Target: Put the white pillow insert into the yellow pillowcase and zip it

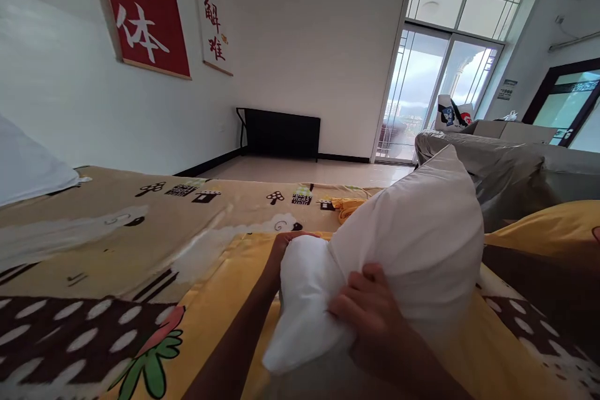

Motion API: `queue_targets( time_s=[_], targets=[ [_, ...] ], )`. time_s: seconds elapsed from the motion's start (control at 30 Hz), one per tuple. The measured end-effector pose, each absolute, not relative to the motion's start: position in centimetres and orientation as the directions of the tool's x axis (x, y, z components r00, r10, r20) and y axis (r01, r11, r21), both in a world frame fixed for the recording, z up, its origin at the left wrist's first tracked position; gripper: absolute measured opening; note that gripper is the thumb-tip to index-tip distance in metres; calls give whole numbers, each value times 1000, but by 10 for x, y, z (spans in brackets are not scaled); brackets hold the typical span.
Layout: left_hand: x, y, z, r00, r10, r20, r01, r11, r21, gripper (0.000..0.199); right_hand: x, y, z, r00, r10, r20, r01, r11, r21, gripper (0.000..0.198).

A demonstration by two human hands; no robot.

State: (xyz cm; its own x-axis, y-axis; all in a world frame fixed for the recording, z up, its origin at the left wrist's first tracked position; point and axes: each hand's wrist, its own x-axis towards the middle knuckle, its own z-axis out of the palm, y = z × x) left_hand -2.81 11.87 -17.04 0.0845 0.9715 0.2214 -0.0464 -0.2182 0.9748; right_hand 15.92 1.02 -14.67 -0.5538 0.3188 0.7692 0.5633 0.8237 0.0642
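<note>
A plump white pillow (417, 231) stands tilted over a yellow cloth (220, 287) on the bedding, folded in around its middle. My right hand (370, 306) is closed on the near side of the pillow, its fingers curled into the fabric. At the pillow's left end, my left hand (285, 242) reaches around the far edge and grips there; most of its fingers are hidden behind the white fabric. Beyond the pillow lies a bunched yellow-orange cloth (347, 207), partly covered by it.
A patterned blanket (140, 212) spreads beneath everything. White fabric (32, 162) lies at far left, and yellow bedding (553, 225) at right. Behind stand a black folded panel (282, 133) against the wall and plastic-covered furniture (497, 162) near the glass door (422, 87).
</note>
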Motion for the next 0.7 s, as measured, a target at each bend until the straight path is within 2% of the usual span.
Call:
queue_targets(
  time_s=[0.07,0.13,0.23,0.3,0.37,0.47,0.53,0.6,0.7],
  targets=[
    [-36,130,-184,84,983,163,-53,-159,986,27,149,16,-156,-655,380,653,593,794,132,18],
    [-44,142,-200,53,990,128,-38,-126,991,25,140,19,-162,-762,441,475,579,792,193,18],
    [-54,159,-225,17,996,92,20,-92,996,25,131,21,-167,-844,478,242,527,822,215,19],
    [-61,168,-238,19,997,72,67,-73,995,25,129,24,-170,-858,487,163,512,833,209,18],
    [-66,175,-247,24,998,60,113,-62,992,24,130,28,-173,-866,485,119,499,845,192,23],
    [-72,181,-255,37,998,45,161,-50,986,24,133,32,-178,-877,471,95,480,863,157,46],
    [-73,183,-257,43,998,40,181,-47,982,23,132,33,-181,-875,475,92,484,861,155,52],
    [-73,183,-258,43,998,43,197,-50,979,23,129,32,-183,-855,511,89,518,836,180,43],
    [-72,180,-254,52,997,50,224,-61,973,26,123,31,-185,-815,566,126,580,788,209,16]
  ],
)
